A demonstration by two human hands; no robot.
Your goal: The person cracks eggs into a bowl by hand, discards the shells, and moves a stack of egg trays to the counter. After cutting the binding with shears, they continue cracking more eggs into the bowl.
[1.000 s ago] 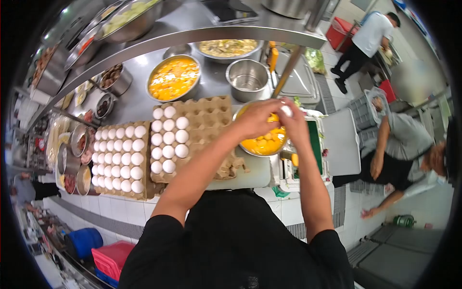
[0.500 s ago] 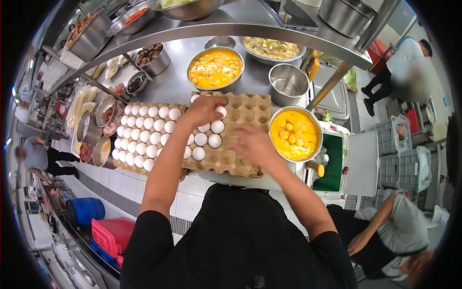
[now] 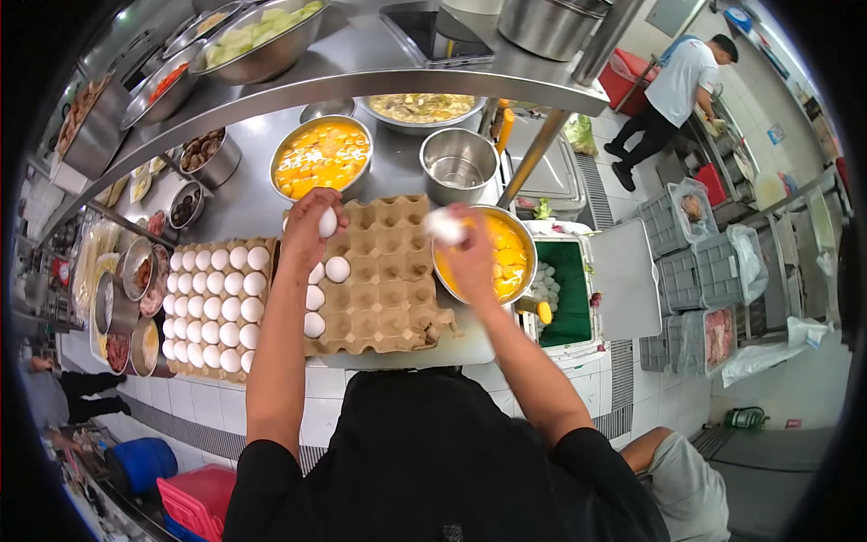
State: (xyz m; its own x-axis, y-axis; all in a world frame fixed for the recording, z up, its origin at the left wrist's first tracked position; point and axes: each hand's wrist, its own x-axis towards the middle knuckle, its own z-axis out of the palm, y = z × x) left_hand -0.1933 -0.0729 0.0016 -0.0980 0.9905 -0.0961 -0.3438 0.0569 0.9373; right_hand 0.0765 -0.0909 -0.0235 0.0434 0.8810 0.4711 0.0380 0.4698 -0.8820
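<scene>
My left hand [image 3: 312, 219] is closed round a white egg [image 3: 329, 223] over the back left of a cardboard tray [image 3: 384, 312]. Only a few eggs sit along this tray's left side. My right hand [image 3: 470, 257], blurred, holds white egg [image 3: 446, 226] at the left rim of a steel bowl of cracked eggs [image 3: 510, 257]. To the left, a second tray [image 3: 271, 298] is full of white eggs [image 3: 232, 308]. Behind my left hand stands another bowl of yolks [image 3: 322, 158].
An empty steel pot [image 3: 459, 167] stands behind the right bowl. A green-lined bin [image 3: 566, 303] holding shells is at the right. The metal shelf edge [image 3: 334, 86] crosses above the counter. A person [image 3: 673, 86] stands far right; another is at lower right [image 3: 682, 479].
The view has shifted right. Both hands now hold eggs; my right hand has moved from above the tray to the bowl. Fewer eggs remain in the near tray.
</scene>
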